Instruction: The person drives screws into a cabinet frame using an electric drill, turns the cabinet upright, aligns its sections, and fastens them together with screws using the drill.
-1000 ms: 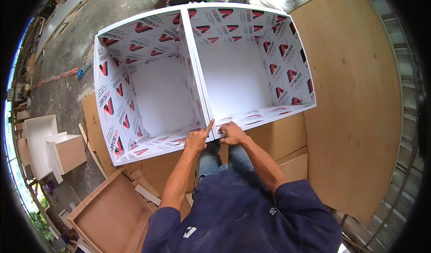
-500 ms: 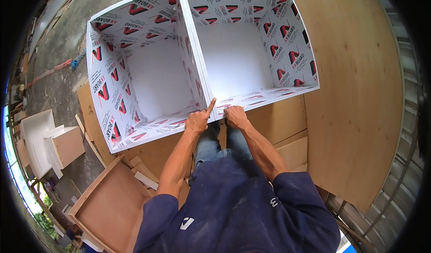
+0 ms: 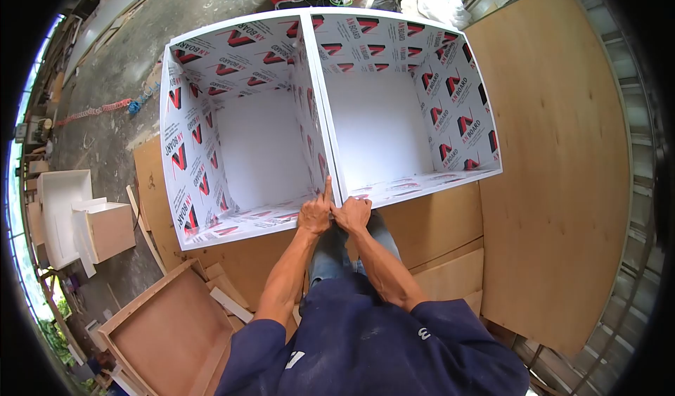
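The two-compartment cabinet carcass (image 3: 181,178) lies directly ahead of my hands, long axis crosswise; its center divider (image 3: 325,115) runs away from me. My left hand (image 3: 314,215) is at the near rim, left of the divider, index finger extended along it, other fingers curled. My right hand (image 3: 353,214), equally near, curls at the divider's near end; whether either hand grips, I cannot tell.

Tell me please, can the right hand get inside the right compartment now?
Probably yes: the right hand is at the near edge of the cabinet, and nothing visible blocks the open right compartment.
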`<state>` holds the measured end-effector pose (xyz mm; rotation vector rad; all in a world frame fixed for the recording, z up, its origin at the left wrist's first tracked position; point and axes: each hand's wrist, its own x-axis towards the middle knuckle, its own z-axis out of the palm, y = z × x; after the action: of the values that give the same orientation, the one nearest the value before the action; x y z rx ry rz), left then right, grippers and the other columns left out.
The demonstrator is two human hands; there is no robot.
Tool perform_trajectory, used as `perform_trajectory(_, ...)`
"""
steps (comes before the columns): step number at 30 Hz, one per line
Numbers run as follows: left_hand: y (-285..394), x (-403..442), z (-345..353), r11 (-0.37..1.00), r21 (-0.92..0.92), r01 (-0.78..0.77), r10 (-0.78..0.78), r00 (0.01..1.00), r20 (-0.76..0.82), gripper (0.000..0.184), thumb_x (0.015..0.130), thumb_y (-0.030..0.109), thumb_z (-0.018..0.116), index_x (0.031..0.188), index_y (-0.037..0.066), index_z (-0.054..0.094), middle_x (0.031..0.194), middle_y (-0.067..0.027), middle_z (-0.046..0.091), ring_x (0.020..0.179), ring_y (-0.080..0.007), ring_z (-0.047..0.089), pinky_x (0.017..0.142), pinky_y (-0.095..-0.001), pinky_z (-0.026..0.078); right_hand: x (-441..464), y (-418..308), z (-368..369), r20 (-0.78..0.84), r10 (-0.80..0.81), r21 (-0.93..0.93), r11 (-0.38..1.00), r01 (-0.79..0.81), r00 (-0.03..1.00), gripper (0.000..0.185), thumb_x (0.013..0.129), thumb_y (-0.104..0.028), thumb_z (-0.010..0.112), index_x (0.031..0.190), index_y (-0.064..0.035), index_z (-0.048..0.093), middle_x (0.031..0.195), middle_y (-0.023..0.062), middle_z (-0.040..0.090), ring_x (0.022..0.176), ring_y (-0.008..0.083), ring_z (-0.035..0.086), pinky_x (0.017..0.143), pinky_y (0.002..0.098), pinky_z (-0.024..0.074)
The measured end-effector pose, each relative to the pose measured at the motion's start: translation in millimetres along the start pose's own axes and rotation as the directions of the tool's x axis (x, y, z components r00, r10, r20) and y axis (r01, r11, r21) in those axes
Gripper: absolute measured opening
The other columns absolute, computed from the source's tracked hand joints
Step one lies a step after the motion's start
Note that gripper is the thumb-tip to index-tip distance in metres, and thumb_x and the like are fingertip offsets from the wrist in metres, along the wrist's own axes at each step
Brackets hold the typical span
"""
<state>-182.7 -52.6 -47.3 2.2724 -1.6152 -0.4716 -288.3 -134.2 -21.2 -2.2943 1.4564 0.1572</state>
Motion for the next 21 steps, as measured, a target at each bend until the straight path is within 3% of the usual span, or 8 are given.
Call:
perform_trajectory(3,2.8,-3.6,-8.5,0.999,0.037,0.017,-0.017,1.000,-0.009,0.117,0.065,0.015,0.077,0.158,-0.003,0.008,0.102,-0.0195,0.063,0.092,-0.0358,0.066,0.083,-0.0419,0.049,6.1,-2.2,3.5,0.040,0.066,0.018,0.998,-0.067,0.997,0.056,0.074,-0.051,0.069,0.080,0.0041,0.073,0.082,0.0234,0.072,0.083,0.0350,0.069,0.092,0.0429,0.0424)
perform_trajectory(5,8.9,-14.2,-17.6,0.987,-0.060,0.146,-0.154,0.975,-0.161,0.112,0.064,0.021,0.079,0.156,-0.001,0.020,0.117,-0.0207,0.058,0.110,-0.0357,0.058,0.095,-0.0449,0.042,11.5,-5.3,0.9,0.128,0.108,-0.014,0.994,-0.107,0.986,0.043,0.070,-0.041,0.070,0.086,-0.0012,0.073,0.083,0.0189,0.073,0.084,0.0324,0.070,0.094,0.0429,0.0395)
perform_trajectory(6,3.1,-23.7,-21.6,0.983,-0.014,0.181,-0.181,0.977,-0.115,0.102,0.063,0.026,0.081,0.150,-0.001,0.035,0.128,-0.0199,0.052,0.120,-0.0349,0.050,0.100,-0.0481,0.037,10.2,-5.1,-0.5,0.156,0.108,-0.008,0.994,-0.108,0.982,0.042,0.070,-0.039,0.069,0.086,-0.0010,0.073,0.083,0.0187,0.073,0.084,0.0326,0.070,0.096,0.0434,0.0386)
perform_trajectory(8,-14.1,-52.7,-27.5,0.964,0.122,0.237,-0.209,0.956,-0.204,0.087,0.063,0.028,0.082,0.138,-0.001,0.051,0.124,-0.0179,0.056,0.121,-0.0350,0.050,0.102,-0.0487,0.036,12.9,-3.4,0.2,0.181,0.095,-0.002,0.995,-0.096,0.979,0.040,0.070,-0.038,0.068,0.086,-0.0008,0.073,0.083,0.0185,0.073,0.084,0.0327,0.070,0.098,0.0439,0.0377)
perform_trajectory(10,-44.8,-78.7,-21.7,0.946,0.101,0.309,-0.270,0.919,-0.289,0.058,0.060,0.025,0.084,0.111,0.002,0.066,0.111,-0.0152,0.062,0.113,-0.0318,0.055,0.099,-0.0455,0.038,17.8,-0.1,12.4,0.071,0.122,0.005,0.992,-0.122,0.990,0.040,0.070,-0.037,0.068,0.085,-0.0001,0.072,0.085,0.0199,0.074,0.083,0.0338,0.070,0.101,0.0456,0.0356)
perform_trajectory(11,-59.1,-83.2,-17.8,0.944,0.106,0.312,-0.269,0.917,-0.295,0.058,0.060,0.025,0.084,0.111,0.002,0.066,0.111,-0.0152,0.062,0.113,-0.0318,0.055,0.099,-0.0455,0.038,17.7,1.2,15.3,0.069,0.115,0.010,0.993,-0.116,0.991,0.040,0.070,-0.037,0.068,0.085,-0.0001,0.072,0.085,0.0199,0.074,0.083,0.0338,0.070,0.101,0.0456,0.0356)
perform_trajectory(14,-67.3,-85.5,-18.7,0.954,0.168,0.250,-0.212,0.954,-0.212,0.022,0.070,0.015,0.074,0.087,0.005,0.067,0.090,-0.0126,0.067,0.092,-0.0312,0.062,0.091,-0.0440,0.043,16.2,7.3,21.2,0.089,0.016,0.098,0.995,-0.025,0.996,0.044,0.068,-0.038,0.067,0.081,0.0040,0.070,0.081,0.0245,0.072,0.080,0.0366,0.069,0.097,0.0431,0.0378)
perform_trajectory(21,-82.4,-87.1,-11.7,0.974,0.139,0.179,-0.151,0.970,-0.191,0.020,0.070,0.014,0.074,0.088,0.008,0.068,0.091,-0.0117,0.068,0.094,-0.0302,0.062,0.091,-0.0451,0.043,13.2,10.4,22.1,-0.016,-0.107,0.118,0.987,0.108,0.994,0.045,0.073,-0.039,0.066,0.081,0.0042,0.071,0.084,0.0262,0.071,0.081,0.0381,0.070,0.089,0.0431,0.0459)
